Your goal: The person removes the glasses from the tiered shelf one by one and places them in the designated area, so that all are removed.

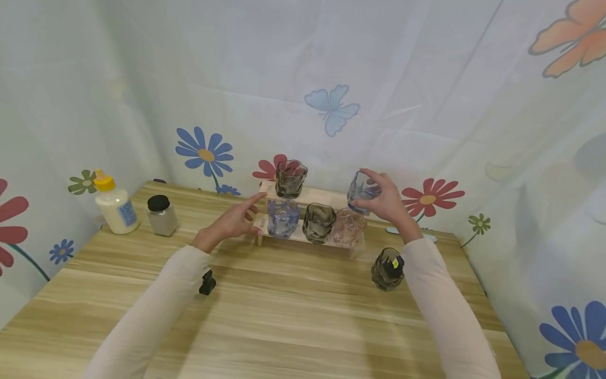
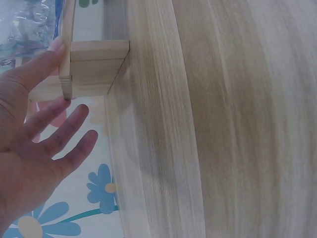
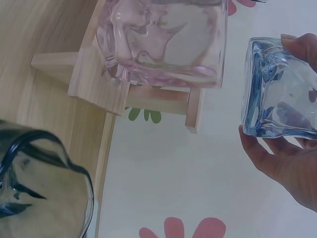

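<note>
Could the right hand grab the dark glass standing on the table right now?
Probably not straight away: the right hand is holding a blue glass. Once freed, it likely could, since the dark glass stands on the table, apart from the rack.

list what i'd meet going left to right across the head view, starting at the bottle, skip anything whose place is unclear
Yellow-capped bottle, black-lidded jar, left hand, blue lower-shelf glass, dark lower-shelf glass, pink lower-shelf glass, dark tabletop glass.
</note>
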{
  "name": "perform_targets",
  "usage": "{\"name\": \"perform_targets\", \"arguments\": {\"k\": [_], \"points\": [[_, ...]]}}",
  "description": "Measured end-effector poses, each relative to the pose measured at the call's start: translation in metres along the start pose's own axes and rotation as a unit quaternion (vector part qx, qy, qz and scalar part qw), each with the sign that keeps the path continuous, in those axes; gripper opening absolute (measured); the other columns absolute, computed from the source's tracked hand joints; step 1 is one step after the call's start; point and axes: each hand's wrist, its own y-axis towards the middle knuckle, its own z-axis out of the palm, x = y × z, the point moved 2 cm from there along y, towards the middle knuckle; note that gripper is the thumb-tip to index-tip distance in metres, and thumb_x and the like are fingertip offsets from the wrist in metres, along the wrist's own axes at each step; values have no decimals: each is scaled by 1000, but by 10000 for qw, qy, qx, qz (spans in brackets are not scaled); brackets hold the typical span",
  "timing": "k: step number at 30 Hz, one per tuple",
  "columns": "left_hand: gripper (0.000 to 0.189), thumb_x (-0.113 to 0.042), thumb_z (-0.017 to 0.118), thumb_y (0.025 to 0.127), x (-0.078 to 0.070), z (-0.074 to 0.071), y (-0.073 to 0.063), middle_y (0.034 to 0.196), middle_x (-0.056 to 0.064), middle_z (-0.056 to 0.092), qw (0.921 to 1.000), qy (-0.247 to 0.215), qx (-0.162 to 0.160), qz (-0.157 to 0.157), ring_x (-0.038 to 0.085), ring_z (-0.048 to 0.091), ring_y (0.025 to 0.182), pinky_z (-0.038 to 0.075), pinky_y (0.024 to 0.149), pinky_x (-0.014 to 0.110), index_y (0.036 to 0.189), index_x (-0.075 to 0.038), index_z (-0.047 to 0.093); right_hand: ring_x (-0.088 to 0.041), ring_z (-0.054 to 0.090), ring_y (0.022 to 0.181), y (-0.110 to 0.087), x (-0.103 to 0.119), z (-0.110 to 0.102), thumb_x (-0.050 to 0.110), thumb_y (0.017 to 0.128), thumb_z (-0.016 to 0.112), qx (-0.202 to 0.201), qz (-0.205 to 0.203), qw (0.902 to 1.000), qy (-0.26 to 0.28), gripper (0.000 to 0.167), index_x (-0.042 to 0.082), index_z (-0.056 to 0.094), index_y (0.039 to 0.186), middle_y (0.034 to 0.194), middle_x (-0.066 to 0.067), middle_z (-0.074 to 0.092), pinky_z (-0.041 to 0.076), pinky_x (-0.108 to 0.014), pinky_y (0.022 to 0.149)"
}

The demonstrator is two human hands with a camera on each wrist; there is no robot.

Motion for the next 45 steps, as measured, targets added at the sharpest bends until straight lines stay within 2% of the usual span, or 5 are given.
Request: {"name": "perform_targets", "arguments": {"k": [5,14,26,39,45], "points": [[102,-12,83,82,0,0,0,131,25,59,10000,-54,5,11,43,63,114,52,95,56,160,-27,20,-44,54,122,-9,-3,-6,15,79,84,0,-13,10000,39,84,16,43,152,128,-25,48,50,-58,97],[101,-13,83,82,1,0,2,132,25,58,10000,-54,33,64,44,63,115,52,96,56,160,-26,20,-44,54,121,-27,-15,-18,16,80,84,-41,52,9997,-213,84,19,42,153,127,-25,48,50,-59,95],[101,-13,83,82,1,0,1,132,26,58,10000,-64,7,75,44,63,114,52,96,56,161,-25,20,-46,58,117,-45,-23,-29,16,78,85,-170,-4,9993,-345,83,17,44,151,126,-26,51,52,-60,90],[101,-12,82,83,0,1,0,133,25,57,9999,-107,26,28,43,62,115,52,95,56,161,-26,19,-49,59,114,-67,-38,-40,8,76,86,-369,-183,9988,-252,82,9,47,148,130,-29,54,53,-62,84],[101,-11,82,83,-2,1,-1,133,25,57,9999,-101,34,-25,43,62,116,52,95,56,161,-26,19,-49,57,113,-79,-44,-45,9,77,85,-446,-30,9985,-300,80,7,47,147,132,-29,50,52,-64,86]]}}
